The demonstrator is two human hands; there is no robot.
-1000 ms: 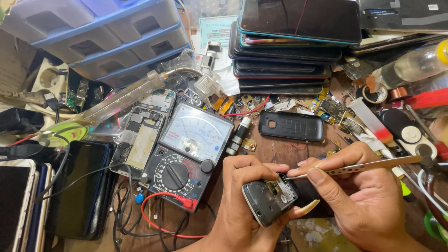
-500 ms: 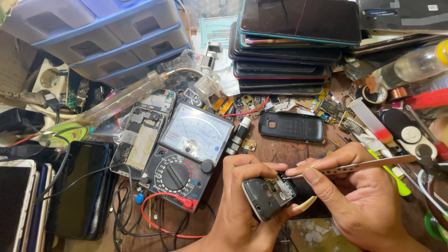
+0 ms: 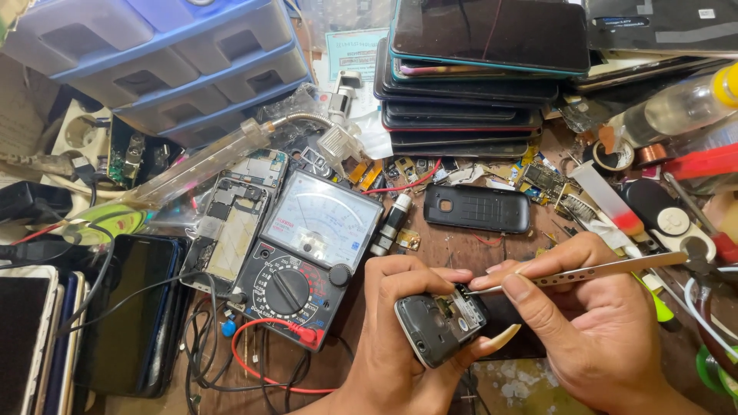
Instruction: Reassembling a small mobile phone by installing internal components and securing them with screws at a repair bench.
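Item count, head view. Analogue multimeter: one. Blue drawer cabinet: one, three drawers visible. Stacked phones at top centre: at least six; exact number cannot be told. Loose black phone cover on the worktop: one. Opened small handset: one. Metal tweezers: one pair. Bare phone frame: one. Clear bottle with yellow cap: one. Hands: two.

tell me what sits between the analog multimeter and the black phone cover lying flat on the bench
In the head view, a small cylindrical part with a black and silver body lies between the multimeter and the black phone cover, with a tiny gold-coloured piece beside it.
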